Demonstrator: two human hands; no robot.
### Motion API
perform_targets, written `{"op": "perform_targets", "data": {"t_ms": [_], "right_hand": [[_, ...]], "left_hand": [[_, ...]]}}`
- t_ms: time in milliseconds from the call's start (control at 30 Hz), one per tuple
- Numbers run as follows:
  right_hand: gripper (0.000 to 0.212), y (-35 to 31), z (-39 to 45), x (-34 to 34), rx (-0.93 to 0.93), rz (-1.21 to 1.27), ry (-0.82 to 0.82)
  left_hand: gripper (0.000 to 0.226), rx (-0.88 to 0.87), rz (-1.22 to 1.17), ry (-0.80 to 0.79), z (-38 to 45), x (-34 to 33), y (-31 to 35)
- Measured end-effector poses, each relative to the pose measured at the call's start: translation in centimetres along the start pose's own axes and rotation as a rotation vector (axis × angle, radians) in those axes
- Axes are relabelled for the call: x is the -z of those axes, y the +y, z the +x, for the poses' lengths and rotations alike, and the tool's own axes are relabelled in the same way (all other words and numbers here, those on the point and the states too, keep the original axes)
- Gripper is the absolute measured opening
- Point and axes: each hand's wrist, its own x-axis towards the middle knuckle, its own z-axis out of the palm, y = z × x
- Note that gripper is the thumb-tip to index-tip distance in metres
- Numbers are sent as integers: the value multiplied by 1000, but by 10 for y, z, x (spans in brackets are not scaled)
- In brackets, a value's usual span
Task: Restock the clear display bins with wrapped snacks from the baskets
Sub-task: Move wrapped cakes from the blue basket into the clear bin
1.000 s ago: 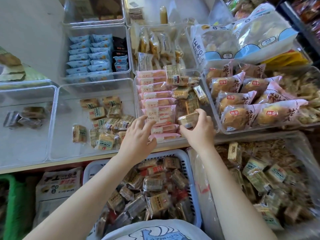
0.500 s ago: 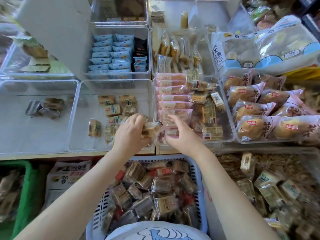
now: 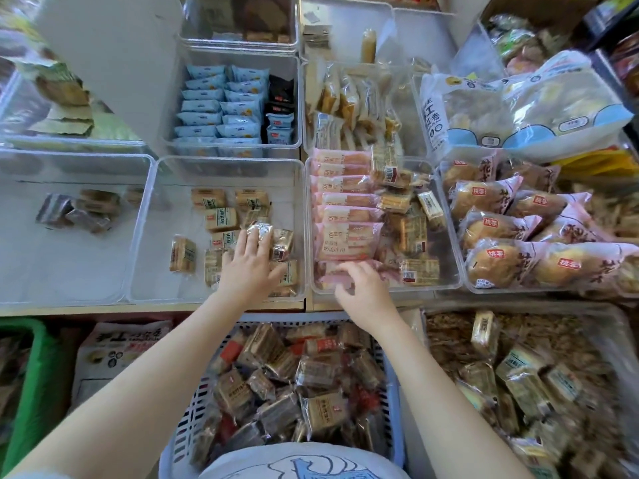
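L hand (image 3: 249, 267) reaches into the clear bin (image 3: 221, 299), grip spread flat on a glossy wrapped snack (image 3: 260, 230) at its fingertips, on top of other tan square packs. R hand (image 3: 363, 292) is at the next bin's (image 3: 449, 281) front edge, fingers curled on a soft pink pack (image 3: 332, 274); can't tell if gripped. Slotted blue basket (image 3: 193, 402) w/ crinkly snacks sits below the counter (image 3: 103, 309).

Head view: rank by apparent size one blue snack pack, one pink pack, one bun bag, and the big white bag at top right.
1. Big white bag, largest.
2. Bun bag.
3. Pink pack, though it lies nearer the camera than the blue one.
4. Blue snack pack, smallest.
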Motion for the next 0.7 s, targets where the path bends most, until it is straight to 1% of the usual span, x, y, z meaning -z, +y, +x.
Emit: {"op": "perform_targets", "data": {"t_ms": [67,100,133,167,200,267,333,433,533,600,667,700], "right_hand": [[33,14,5,8,-58,-71,271],[34,21,6,15,-130,-142,403],[38,29,7,22,-219,-221,494],[44,37,8,30,-322,-299,520],[53,44,10,37,-434,-363,487],[74,56,15,48,-622,-447,341],[89,64,22,52,-677,-492,238],[94,66,31,55,-668,-468,222],[95,64,27,57,-652,-376,283],[97,58,16,57,-524,-313,342],[101,48,1,55,-307,-211,386],[104,42,-6,54,-191,-161,389]], "left_hand": [[76,13,8,42,-1,6,5],[74,11,4,81,-3,8,10],[70,-6,-21,132,-5,10,15],[65,-39,-60,185,-9,12,22],[58,-83,-99,225,-14,13,29],[44,-160,-149,251,-22,14,44],[38,-183,-169,247,-27,13,57],[37,-206,-171,236,-31,12,69],[36,-261,-150,218,-32,14,75],[35,-284,-169,226,-33,20,78],[36,-291,-239,218,-34,27,83],[37,-273,-309,179,-34,32,86]]}}
